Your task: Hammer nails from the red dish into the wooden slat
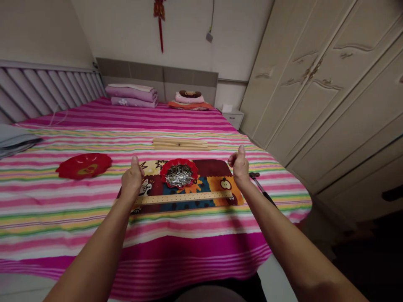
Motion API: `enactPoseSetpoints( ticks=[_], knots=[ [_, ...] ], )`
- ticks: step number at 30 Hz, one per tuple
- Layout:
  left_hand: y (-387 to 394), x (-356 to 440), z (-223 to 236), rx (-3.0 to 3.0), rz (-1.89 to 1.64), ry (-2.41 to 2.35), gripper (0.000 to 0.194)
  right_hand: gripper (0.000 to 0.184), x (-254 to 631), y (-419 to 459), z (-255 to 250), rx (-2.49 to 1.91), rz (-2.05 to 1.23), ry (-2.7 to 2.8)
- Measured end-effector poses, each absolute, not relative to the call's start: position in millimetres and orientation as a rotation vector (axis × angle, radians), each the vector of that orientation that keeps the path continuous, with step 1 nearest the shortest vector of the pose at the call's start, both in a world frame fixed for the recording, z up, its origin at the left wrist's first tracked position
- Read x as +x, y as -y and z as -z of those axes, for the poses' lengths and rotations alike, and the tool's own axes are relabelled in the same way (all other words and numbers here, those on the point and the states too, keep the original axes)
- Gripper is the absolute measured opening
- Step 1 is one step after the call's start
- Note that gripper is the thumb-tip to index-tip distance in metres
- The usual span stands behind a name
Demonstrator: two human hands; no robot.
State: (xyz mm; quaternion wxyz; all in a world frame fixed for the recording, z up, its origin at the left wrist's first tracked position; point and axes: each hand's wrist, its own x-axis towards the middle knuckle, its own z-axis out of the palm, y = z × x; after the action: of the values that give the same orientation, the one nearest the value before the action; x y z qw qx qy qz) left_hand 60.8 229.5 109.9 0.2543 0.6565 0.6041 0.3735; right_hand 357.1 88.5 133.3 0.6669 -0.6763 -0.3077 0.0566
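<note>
A: Hands?
B: Left hand (132,178), right hand (241,170): thumbs up, can't tell if clenched.
A: Dotted wooden strip (189,197)?
B: On patterned board (209,167), 6 o'clock from red bowl (163,172) of nails (179,175).

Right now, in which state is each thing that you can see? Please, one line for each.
Left hand: thumb up
Right hand: thumb up
Patterned mat: flat
Dotted strip: lying across the mat
Red bowl: filled with metal nails
Red plate: left of the mat
Wooden strips: lying together
Hammer: lying down
Wardrobe doors: shut
Drawer: shut
Lilac bedding: folded
</note>
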Motion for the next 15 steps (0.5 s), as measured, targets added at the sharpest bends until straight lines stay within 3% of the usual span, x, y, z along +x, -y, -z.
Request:
enactPoseSetpoints(
  ticks=[10,15],
  knots=[
    [-230.2,57.7,-105.4,1.7,-0.917,-1.711,0.06,0.069,356.9,-94.3,-115.7,-1.653,-0.142,0.689],
    [-214.3,53.4,-76.9,1.926,-0.842,-1.766,0.051,0.06,357.3,-73.7,-95.4,-1.851,-0.139,0.713]
  ],
)
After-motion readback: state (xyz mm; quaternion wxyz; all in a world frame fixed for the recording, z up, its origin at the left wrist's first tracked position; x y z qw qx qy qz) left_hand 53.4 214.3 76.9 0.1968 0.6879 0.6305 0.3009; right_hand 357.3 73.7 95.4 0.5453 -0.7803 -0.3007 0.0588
